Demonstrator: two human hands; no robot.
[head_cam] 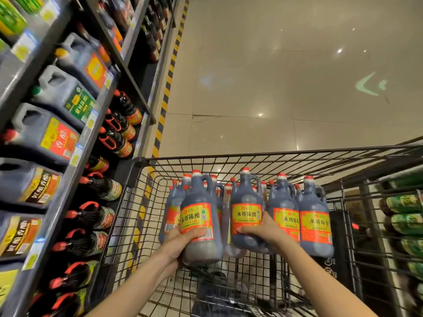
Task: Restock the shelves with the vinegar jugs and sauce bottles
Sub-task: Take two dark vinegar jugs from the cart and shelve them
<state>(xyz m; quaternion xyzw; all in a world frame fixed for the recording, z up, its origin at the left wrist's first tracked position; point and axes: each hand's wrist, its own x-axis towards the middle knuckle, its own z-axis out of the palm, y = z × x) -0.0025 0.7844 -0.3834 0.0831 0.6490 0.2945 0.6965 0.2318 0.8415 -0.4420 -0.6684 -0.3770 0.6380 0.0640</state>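
Note:
A black wire cart (229,156) in front of me holds several dark vinegar jugs with red caps and yellow-and-red labels. My left hand (180,242) grips the lower body of one vinegar jug (199,216), lifted at the cart's left side. My right hand (263,232) is wrapped around the base of a second vinegar jug (246,211) in the middle. More jugs (313,218) stand to the right in the cart. The shelves (98,115) on my left carry large dark jugs and smaller sauce bottles (119,143).
A yellow-and-black striped strip (168,83) runs along the foot of the shelving. The beige tiled aisle floor (274,76) stretches ahead. On the right stands another wire rack with green-labelled bottles (405,221).

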